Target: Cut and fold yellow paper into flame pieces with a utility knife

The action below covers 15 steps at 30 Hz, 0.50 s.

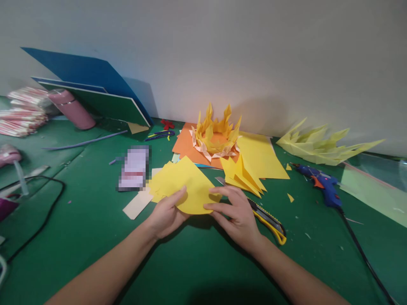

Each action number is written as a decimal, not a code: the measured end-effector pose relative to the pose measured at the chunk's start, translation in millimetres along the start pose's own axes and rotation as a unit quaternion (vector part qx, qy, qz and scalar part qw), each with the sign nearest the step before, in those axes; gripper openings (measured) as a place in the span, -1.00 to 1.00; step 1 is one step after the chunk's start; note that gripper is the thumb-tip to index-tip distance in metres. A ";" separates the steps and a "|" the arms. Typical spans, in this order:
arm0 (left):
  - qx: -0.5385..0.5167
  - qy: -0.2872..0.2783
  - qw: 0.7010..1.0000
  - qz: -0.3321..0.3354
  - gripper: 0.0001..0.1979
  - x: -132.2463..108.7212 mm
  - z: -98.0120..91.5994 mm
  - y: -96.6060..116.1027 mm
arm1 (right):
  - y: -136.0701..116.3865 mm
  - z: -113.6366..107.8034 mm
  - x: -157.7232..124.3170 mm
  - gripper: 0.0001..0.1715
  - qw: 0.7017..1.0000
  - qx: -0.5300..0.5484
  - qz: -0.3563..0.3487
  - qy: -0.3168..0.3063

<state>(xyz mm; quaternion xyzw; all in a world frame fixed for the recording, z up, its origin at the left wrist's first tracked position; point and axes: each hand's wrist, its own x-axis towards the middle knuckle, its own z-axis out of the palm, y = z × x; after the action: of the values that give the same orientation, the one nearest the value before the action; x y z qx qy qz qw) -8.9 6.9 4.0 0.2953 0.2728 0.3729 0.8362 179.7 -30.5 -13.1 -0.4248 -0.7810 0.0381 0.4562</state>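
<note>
A yellow paper piece (pixel 193 186) is held between both hands above the green table. My left hand (pixel 168 214) grips its lower left side, thumb on top and the other fingers underneath. On its right edge lie the fingertips of my right hand (pixel 237 212), with the fingers bent around the paper. More yellow paper (pixel 160 182) lies behind and left of it. Folded yellow pieces (pixel 243 176) rest beyond my right hand. A yellow cutter knife (pixel 269 220) lies just right of that hand, partly hidden by it.
An orange-yellow paper crown (pixel 218 135) stands on orange sheets at the back. A pale yellow folded piece (pixel 327 144) and a blue glue gun (pixel 329 186) are at right. Phone (pixel 135 167), pink bottle (pixel 71 109) and leaning boards (pixel 104 101) are at left.
</note>
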 end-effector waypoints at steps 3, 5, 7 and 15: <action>0.078 -0.026 0.996 0.044 -0.39 -0.4 -0.6 -4.2 | 2.9 4.5 -0.9 -0.84 0.995 0.045 0.084 0.021; 0.162 -0.042 0.984 0.064 -0.35 -1.0 -0.5 -6.2 | 4.0 6.3 -0.9 -0.82 0.987 0.090 0.130 0.024; 0.236 -0.021 0.970 0.061 -0.42 -1.6 1.4 -6.4 | 3.6 7.2 -0.3 -0.79 0.978 0.126 0.163 0.021; 0.310 0.107 0.943 0.053 -0.61 -4.0 12.1 -3.8 | -4.3 8.6 1.1 -0.72 0.961 0.179 0.209 0.002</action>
<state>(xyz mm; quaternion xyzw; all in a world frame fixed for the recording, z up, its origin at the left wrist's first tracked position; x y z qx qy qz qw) -1.3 -1.8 10.5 0.5123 0.4472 0.3428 0.6482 170.3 -29.6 -15.4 -0.4900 -0.6545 0.2712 0.5079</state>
